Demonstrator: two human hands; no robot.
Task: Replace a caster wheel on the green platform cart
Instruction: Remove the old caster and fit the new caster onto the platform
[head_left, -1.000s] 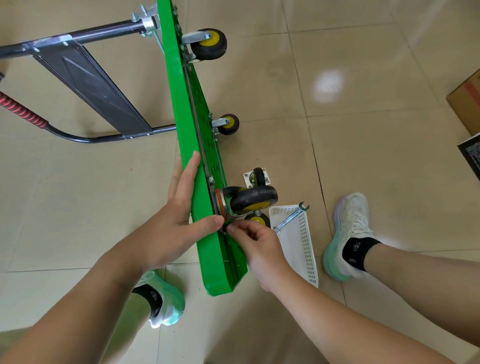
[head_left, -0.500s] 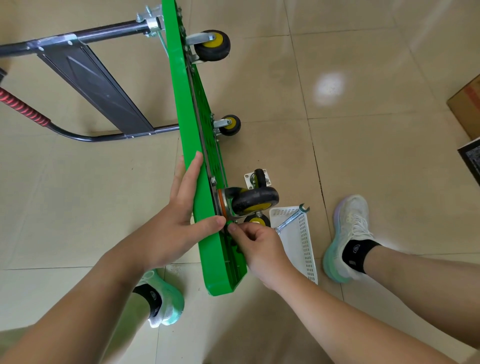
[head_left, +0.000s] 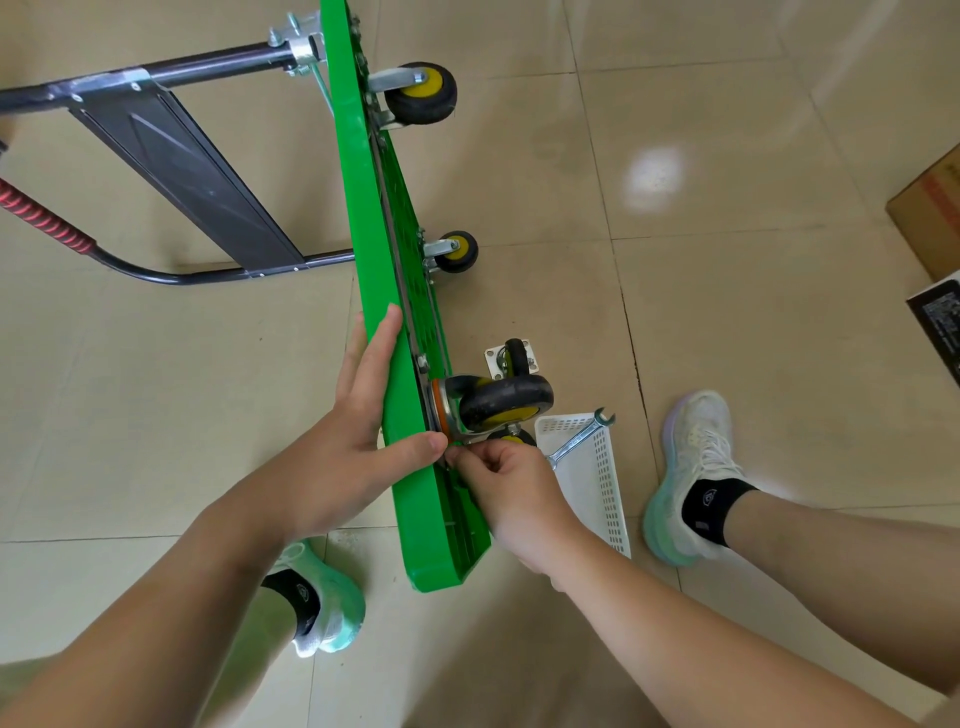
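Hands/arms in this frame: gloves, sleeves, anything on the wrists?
Both bare. Left hand and right hand: no gloves, no rings that show. Forearms are uncovered to the frame edge: no sleeves, watch or wristband in view.

Bare arms (head_left: 156, 597), sneakers (head_left: 698, 457) and ankle socks (head_left: 714, 506)
The sneakers are white mesh with mint-green soles; the black socks carry a small pale logo.
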